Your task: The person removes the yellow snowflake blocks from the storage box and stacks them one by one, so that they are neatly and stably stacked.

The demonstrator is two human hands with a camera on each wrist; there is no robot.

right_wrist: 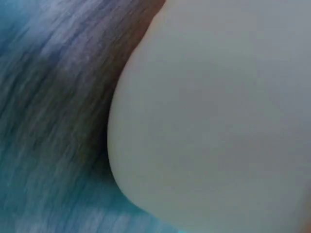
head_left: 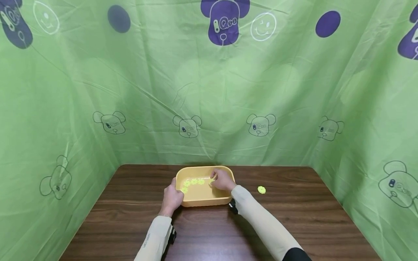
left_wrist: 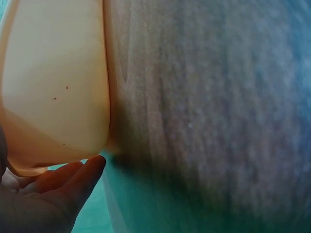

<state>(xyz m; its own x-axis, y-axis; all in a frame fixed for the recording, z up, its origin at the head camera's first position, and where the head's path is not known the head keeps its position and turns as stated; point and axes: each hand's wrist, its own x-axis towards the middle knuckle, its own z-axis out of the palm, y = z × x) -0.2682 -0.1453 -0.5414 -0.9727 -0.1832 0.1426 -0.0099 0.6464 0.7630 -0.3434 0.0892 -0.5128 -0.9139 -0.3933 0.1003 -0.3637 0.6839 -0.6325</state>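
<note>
A yellow-orange plastic tub (head_left: 205,202) sits on the table in the head view. My left hand (head_left: 172,198) grips its left end, thumb at the rim and fingers along the outer wall. In the left wrist view the fingers of that hand (left_wrist: 58,194) lie against the end of the tub (left_wrist: 58,73). My right hand (head_left: 223,180) reaches inside the tub on the right and pinches a small yellow-green flower-shaped piece (head_left: 211,181). Several similar pieces (head_left: 195,181) form a curved row on the tub's floor. The tub wall (right_wrist: 209,121) fills most of the right wrist view, hiding that hand.
One more yellow-green flower-shaped piece (head_left: 261,190) lies on the dark wooden table (head_left: 294,210), to the right of the tub. Green printed curtains (head_left: 225,90) stand behind the table and along both sides.
</note>
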